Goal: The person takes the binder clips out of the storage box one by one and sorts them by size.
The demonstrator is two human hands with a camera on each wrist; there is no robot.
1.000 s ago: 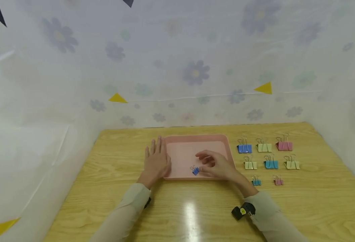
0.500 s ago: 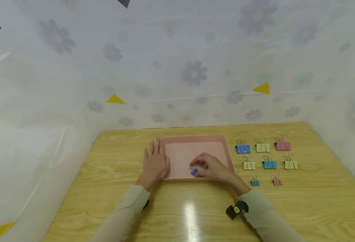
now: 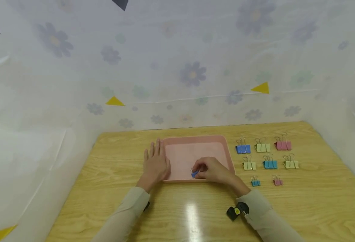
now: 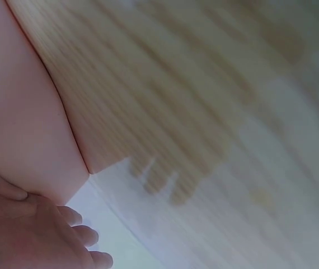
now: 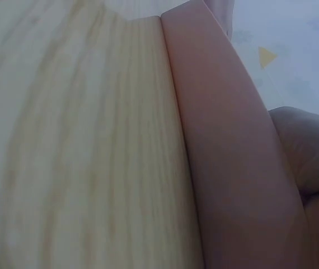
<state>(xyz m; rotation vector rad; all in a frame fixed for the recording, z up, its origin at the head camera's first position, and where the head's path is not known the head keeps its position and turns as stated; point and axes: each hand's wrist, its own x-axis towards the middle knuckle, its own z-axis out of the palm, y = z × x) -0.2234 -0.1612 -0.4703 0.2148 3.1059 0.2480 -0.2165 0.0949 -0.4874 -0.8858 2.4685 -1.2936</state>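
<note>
A small blue binder clip (image 3: 194, 174) is near the front of the pink tray (image 3: 192, 138), low over its floor. My right hand (image 3: 216, 170) pinches it between thumb and fingertips, which cover part of it. My left hand (image 3: 157, 164) lies along the tray's left side with its fingers straight and pointing away. In the left wrist view the left hand (image 4: 31, 238) has its thumb against the tray wall (image 4: 42, 129). The right wrist view shows the tray's outer wall (image 5: 226, 140) and part of the right hand (image 5: 310, 151); the clip is hidden there.
Right of the tray, binder clips stand in rows on the wooden table (image 3: 120, 208). The back row has a large blue clip (image 3: 243, 149), a yellow one (image 3: 263, 148) and a pink one (image 3: 283, 145). Small teal (image 3: 256, 183) and pink clips (image 3: 278, 182) stand in front.
My right hand has moved slightly left and down, and its fingers have closed on the small blue binder clip, which now looks more covered. The left hand has stayed at the tray's left side.
</note>
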